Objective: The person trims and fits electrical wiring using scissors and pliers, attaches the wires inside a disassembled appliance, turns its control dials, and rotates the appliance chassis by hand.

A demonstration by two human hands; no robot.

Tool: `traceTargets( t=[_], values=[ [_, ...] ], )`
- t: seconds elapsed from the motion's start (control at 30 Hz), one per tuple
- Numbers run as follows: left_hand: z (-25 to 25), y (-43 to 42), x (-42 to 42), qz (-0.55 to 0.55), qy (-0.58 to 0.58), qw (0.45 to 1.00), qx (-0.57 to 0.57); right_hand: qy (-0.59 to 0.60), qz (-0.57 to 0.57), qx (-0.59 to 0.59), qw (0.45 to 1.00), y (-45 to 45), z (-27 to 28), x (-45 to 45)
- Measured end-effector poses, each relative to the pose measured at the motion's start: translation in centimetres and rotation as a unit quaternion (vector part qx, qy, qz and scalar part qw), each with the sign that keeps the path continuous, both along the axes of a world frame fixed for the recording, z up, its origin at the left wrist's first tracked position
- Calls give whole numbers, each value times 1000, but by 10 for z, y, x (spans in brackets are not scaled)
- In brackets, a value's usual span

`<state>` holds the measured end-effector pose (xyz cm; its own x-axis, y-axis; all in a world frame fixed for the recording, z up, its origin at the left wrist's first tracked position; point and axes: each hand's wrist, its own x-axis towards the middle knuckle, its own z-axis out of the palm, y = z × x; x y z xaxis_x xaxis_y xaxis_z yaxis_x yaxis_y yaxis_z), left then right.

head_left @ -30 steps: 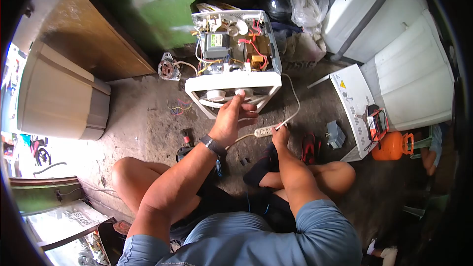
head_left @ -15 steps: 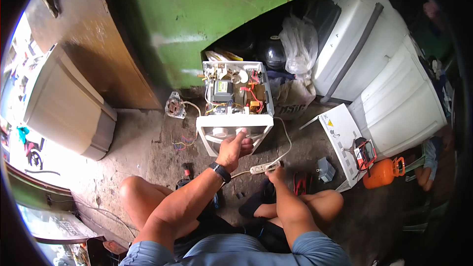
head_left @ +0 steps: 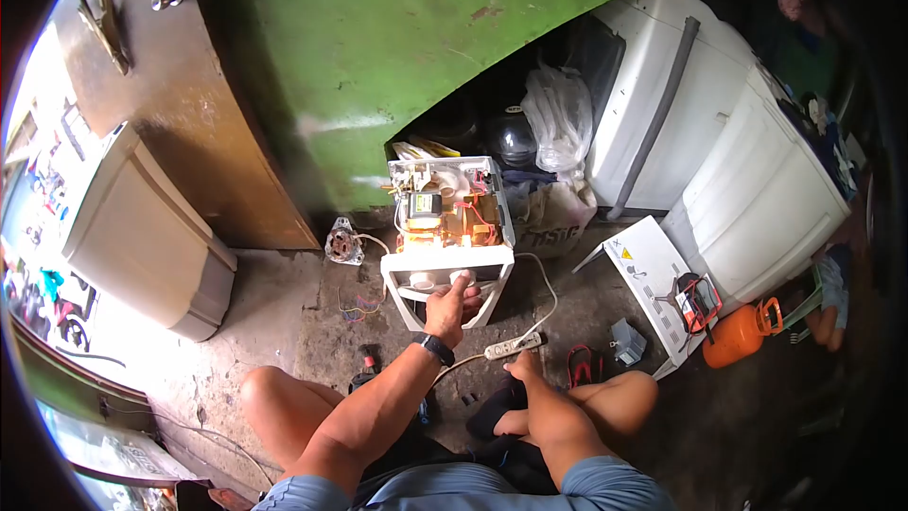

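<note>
A white appliance [head_left: 447, 262] with its cover off, apparently a microwave oven, stands before me with a transformer [head_left: 423, 205] and wiring exposed. Bright orange light glows inside it. My left hand [head_left: 451, 308], with a watch at the wrist, is closed at the right-hand knob [head_left: 462, 278] on the front panel; a second white knob [head_left: 422, 280] is to its left. Low in front of the appliance, my right hand [head_left: 523, 366] grips the near side of a white power strip [head_left: 514, 346]; its fingers are partly hidden.
A loose motor [head_left: 343, 242] with wires lies left of the appliance. To the right are a white metal cover [head_left: 646, 276], a clamp meter-like red and black tool [head_left: 698, 301], a grey metal block [head_left: 627, 342] and an orange gas cylinder [head_left: 742, 332]. Red-handled pliers [head_left: 584, 365] lie near my knee.
Orange light has come on inside the appliance. My view has tilted up slightly, so the scene sits lower. Both hands stay at the knob and the power strip.
</note>
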<state>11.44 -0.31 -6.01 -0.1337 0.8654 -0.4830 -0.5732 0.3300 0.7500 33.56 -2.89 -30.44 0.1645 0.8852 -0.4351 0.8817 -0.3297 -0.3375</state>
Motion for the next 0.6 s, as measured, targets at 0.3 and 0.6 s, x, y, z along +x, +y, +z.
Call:
traceTargets(
  t=[0.3,0.6],
  values=[
    [-14,6,2,13,-12,1000,2,21,118,-69,990,-10,-21,2],
    [-11,-4,11,13,-151,987,50,115,150,-48,981,3,-60,5]
  ],
)
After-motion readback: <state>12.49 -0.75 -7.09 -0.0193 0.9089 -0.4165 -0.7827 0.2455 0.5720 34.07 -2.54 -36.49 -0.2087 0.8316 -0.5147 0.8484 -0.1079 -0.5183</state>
